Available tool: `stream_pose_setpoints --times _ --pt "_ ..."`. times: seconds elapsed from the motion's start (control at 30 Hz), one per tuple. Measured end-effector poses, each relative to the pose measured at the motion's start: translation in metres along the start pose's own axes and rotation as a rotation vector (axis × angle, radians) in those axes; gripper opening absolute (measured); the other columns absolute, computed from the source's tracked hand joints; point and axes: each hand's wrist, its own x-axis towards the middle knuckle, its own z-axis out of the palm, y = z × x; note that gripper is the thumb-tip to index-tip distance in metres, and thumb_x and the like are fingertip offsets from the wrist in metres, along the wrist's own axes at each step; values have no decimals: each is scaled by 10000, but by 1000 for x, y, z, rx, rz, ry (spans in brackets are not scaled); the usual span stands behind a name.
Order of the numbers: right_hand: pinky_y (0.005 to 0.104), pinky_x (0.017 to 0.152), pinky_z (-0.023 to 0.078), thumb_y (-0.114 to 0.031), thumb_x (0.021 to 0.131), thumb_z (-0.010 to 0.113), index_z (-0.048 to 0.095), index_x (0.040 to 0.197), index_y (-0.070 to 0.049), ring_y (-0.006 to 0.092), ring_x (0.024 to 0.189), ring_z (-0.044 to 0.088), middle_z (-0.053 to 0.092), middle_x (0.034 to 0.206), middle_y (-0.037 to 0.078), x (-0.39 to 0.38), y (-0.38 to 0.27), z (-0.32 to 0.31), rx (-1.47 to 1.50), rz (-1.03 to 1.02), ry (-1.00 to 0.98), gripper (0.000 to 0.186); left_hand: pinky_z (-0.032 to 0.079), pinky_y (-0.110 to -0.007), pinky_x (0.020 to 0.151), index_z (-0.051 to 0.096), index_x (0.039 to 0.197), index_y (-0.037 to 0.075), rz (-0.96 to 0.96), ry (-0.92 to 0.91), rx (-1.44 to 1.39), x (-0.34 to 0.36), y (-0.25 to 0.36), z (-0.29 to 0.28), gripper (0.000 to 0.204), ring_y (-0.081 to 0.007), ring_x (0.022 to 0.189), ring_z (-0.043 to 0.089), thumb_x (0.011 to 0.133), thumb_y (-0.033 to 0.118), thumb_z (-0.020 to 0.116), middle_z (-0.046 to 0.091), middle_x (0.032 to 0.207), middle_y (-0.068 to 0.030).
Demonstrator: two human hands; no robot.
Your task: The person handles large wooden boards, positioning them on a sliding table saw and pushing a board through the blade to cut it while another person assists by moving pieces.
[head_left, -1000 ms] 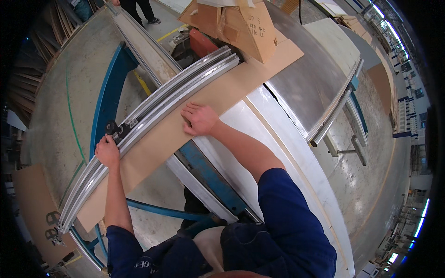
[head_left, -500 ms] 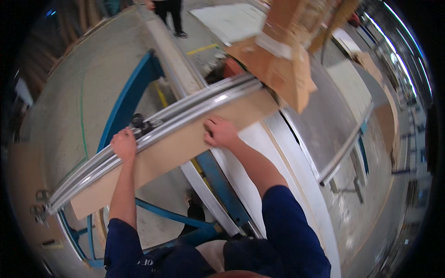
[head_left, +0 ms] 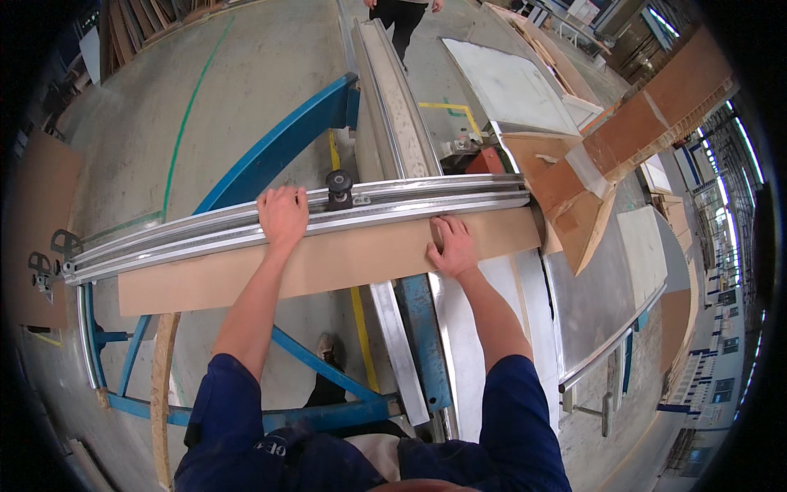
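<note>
A long silver metal rail (head_left: 221,238) runs across in front of me, with a black knob (head_left: 338,187) mounted on it. Along its near side lies a narrow brown board (head_left: 352,254), flat and partly overhanging the open frame. My left hand (head_left: 283,215) is closed over the rail, left of the knob, fingers hooked across its top. Farther right, my right hand (head_left: 453,246) presses on the board with bent fingers, their tips close to the rail's near edge. The board's right end reaches a cardboard-like brown guard (head_left: 566,197).
Blue steel frame parts (head_left: 279,148) stand under and beyond the rail. A long metal track (head_left: 398,98) runs away from me. To the right is a grey metal table (head_left: 594,303). A person (head_left: 400,20) stands at the far end; a white sheet (head_left: 508,86) lies beyond.
The view has turned, so the rail and board now look more level and a bit lower on the right. Both hands stay in nearly the same places on the rail and board.
</note>
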Motion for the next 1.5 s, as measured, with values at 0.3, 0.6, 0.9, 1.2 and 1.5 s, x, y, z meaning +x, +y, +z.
stream_pose_setpoints --times 0.3,0.6,0.9,1.2,1.5 --pt "456 1096 379 -342 782 621 563 1272 -79 322 1218 523 571 1250 140 -1 1 -1 -22 42 -12 559 394 -441 1006 746 1000 84 -3 -105 47 5 -8 14 319 -276 1040 610 975 345 565 721 1016 -100" --pt "441 1107 370 -344 771 612 574 1269 -92 312 1215 524 574 1248 132 2 3 -4 40 89 -71 559 390 -457 992 703 1081 85 44 -201 103 11 -10 19 370 -282 1042 600 1006 387 504 691 1054 -70" --pt "452 1072 404 -341 753 610 586 1242 -84 325 1207 528 587 1235 130 -1 6 -7 92 94 -59 553 484 -390 884 630 1116 -30 -55 -3 -564 -63 -22 -19 212 -306 1008 597 952 102 609 626 1105 -178" --pt "453 1085 392 -310 782 594 571 1132 -14 349 1202 533 592 1211 179 -9 -2 -9 50 140 -35 460 528 -331 895 558 1284 21 -1375 168 -1182 -174 -176 -84 450 -231 1040 621 1029 391 538 635 1203 -125" --pt "477 1106 383 -212 807 609 566 1064 -3 342 1227 537 575 1271 168 -18 -62 -9 32 84 134 334 526 -393 988 506 1396 63 -1366 236 -1380 -142 -247 -53 523 -261 1216 587 1065 458 413 609 1339 -88"
